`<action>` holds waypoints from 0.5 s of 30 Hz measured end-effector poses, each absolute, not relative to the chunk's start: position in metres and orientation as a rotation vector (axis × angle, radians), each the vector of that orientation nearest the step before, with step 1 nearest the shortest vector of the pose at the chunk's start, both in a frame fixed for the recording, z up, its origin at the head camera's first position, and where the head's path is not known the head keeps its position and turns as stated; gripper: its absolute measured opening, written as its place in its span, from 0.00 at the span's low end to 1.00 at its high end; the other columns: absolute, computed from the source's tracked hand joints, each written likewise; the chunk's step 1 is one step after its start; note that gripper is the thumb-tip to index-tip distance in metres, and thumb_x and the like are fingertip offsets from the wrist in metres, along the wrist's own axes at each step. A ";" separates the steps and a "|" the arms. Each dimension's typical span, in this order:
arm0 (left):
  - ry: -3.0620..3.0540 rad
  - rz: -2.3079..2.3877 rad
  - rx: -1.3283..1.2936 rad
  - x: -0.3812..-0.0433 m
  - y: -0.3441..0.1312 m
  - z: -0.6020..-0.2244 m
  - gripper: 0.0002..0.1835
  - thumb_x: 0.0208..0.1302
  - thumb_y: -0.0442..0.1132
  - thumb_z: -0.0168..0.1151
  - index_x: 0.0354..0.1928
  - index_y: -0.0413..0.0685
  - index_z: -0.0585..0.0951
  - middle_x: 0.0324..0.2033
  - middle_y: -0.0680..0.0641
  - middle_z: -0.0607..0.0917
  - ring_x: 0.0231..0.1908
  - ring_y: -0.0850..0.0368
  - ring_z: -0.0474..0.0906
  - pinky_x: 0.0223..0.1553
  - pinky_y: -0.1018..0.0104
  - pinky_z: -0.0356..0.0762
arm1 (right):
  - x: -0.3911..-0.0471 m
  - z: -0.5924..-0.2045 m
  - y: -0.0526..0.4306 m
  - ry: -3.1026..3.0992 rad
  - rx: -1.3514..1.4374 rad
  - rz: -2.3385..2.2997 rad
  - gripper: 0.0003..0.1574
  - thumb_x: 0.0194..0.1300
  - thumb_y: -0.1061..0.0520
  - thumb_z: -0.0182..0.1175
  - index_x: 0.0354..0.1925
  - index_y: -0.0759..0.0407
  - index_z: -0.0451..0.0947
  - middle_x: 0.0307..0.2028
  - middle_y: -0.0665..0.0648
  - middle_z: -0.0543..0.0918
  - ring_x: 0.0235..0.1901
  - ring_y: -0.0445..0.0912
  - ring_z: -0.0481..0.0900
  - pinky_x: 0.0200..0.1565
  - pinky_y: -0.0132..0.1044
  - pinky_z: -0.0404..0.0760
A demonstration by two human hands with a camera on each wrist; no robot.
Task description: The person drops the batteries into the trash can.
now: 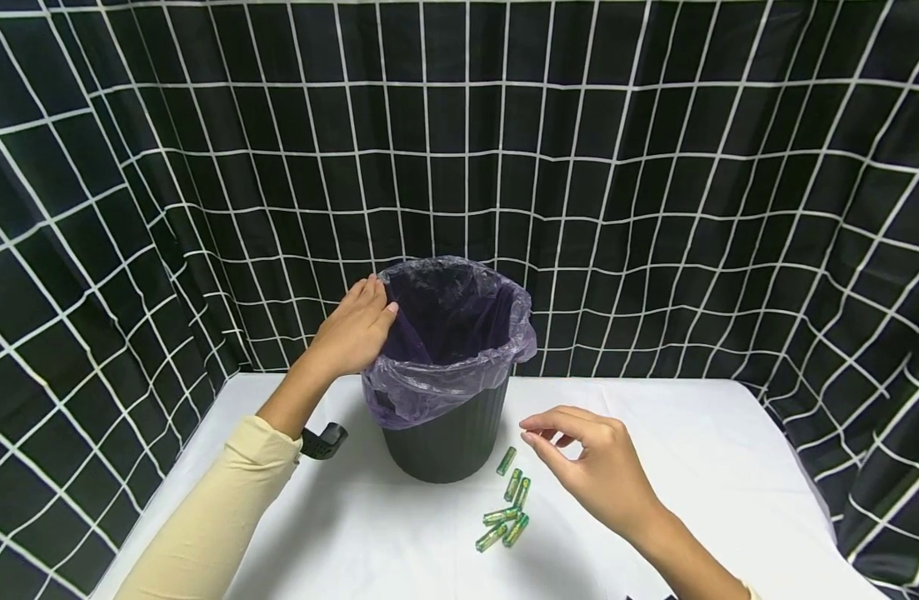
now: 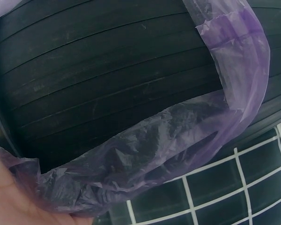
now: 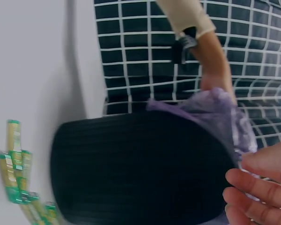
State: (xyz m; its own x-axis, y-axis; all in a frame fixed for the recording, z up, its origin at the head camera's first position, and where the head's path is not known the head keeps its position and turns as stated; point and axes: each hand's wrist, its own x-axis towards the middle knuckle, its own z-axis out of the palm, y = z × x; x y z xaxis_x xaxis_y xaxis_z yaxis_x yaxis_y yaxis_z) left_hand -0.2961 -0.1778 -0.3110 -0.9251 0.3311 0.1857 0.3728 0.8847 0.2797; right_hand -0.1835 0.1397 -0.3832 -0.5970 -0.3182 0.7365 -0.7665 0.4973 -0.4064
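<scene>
My left hand rests on the left rim of a dark ribbed bin, its fingers over the edge and thumb along the rim. A translucent purple bag lines the bin and folds down outside; in the left wrist view it lies against the left hand. My right hand hovers over the white table, right of the bin. Its fingers are loosely bent, thumb tip near the fingertips, with nothing visible between them. Several green and gold batteries lie beside and below it, also in the right wrist view.
The white-covered table extends around the bin. Black curtains with a white grid stand behind and on both sides. A black strap sits at my left wrist, below a cream sleeve.
</scene>
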 end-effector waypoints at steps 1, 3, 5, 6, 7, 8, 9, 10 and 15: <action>-2.923 -0.476 -0.546 -0.296 -0.178 -0.311 0.34 0.82 0.48 0.28 0.76 0.26 0.49 0.78 0.32 0.47 0.79 0.43 0.36 0.79 0.56 0.34 | -0.183 -0.388 0.140 -2.164 0.883 0.998 0.12 0.56 0.68 0.73 0.38 0.54 0.89 0.33 0.42 0.88 0.32 0.35 0.82 0.32 0.30 0.82; -2.927 -0.491 -0.541 -0.296 -0.177 -0.310 0.34 0.82 0.48 0.28 0.76 0.26 0.49 0.78 0.33 0.46 0.79 0.44 0.36 0.79 0.57 0.33 | -0.181 -0.397 0.140 -2.181 0.872 1.001 0.12 0.56 0.67 0.73 0.38 0.54 0.89 0.33 0.41 0.87 0.32 0.34 0.82 0.32 0.29 0.82; -2.930 -0.496 -0.539 -0.295 -0.177 -0.310 0.34 0.82 0.48 0.28 0.76 0.27 0.48 0.78 0.33 0.46 0.79 0.44 0.36 0.79 0.57 0.33 | -0.180 -0.406 0.141 -2.195 0.864 1.003 0.12 0.56 0.67 0.74 0.38 0.54 0.89 0.32 0.40 0.87 0.32 0.34 0.82 0.32 0.28 0.82; -2.930 -0.500 -0.541 -0.295 -0.177 -0.310 0.34 0.82 0.48 0.28 0.76 0.27 0.48 0.78 0.33 0.46 0.79 0.44 0.36 0.79 0.57 0.33 | -0.179 -0.410 0.141 -2.195 0.863 1.004 0.12 0.55 0.67 0.74 0.38 0.54 0.89 0.32 0.40 0.87 0.31 0.34 0.81 0.31 0.29 0.82; -2.931 -0.502 -0.541 -0.295 -0.177 -0.310 0.34 0.82 0.48 0.28 0.76 0.27 0.48 0.78 0.33 0.46 0.79 0.44 0.36 0.79 0.57 0.33 | -0.178 -0.414 0.141 -2.196 0.861 1.003 0.13 0.54 0.67 0.74 0.37 0.53 0.89 0.32 0.40 0.87 0.31 0.34 0.81 0.31 0.29 0.82; -2.932 -0.506 -0.540 -0.295 -0.177 -0.310 0.34 0.82 0.49 0.28 0.76 0.27 0.48 0.78 0.34 0.45 0.79 0.44 0.35 0.79 0.57 0.33 | -0.178 -0.419 0.141 -2.197 0.860 1.001 0.13 0.54 0.67 0.74 0.37 0.53 0.89 0.32 0.40 0.87 0.30 0.33 0.81 0.31 0.29 0.82; -2.933 -0.507 -0.539 -0.295 -0.178 -0.310 0.34 0.82 0.49 0.28 0.76 0.27 0.48 0.78 0.34 0.45 0.79 0.44 0.35 0.79 0.57 0.33 | -0.177 -0.423 0.141 -2.198 0.862 0.997 0.14 0.54 0.68 0.74 0.37 0.52 0.89 0.32 0.40 0.87 0.30 0.33 0.81 0.30 0.29 0.82; -2.933 -0.511 -0.538 -0.295 -0.178 -0.310 0.34 0.82 0.49 0.28 0.76 0.27 0.48 0.78 0.34 0.45 0.79 0.44 0.35 0.79 0.57 0.33 | -0.176 -0.427 0.142 -2.200 0.864 0.996 0.14 0.53 0.68 0.75 0.37 0.52 0.89 0.32 0.40 0.87 0.30 0.33 0.81 0.30 0.29 0.82; -2.932 -0.517 -0.535 -0.295 -0.177 -0.310 0.34 0.82 0.49 0.28 0.77 0.28 0.49 0.79 0.35 0.45 0.79 0.44 0.35 0.79 0.57 0.33 | -0.174 -0.444 0.144 -2.217 0.883 0.987 0.15 0.53 0.68 0.75 0.36 0.50 0.88 0.32 0.40 0.87 0.29 0.32 0.80 0.29 0.27 0.81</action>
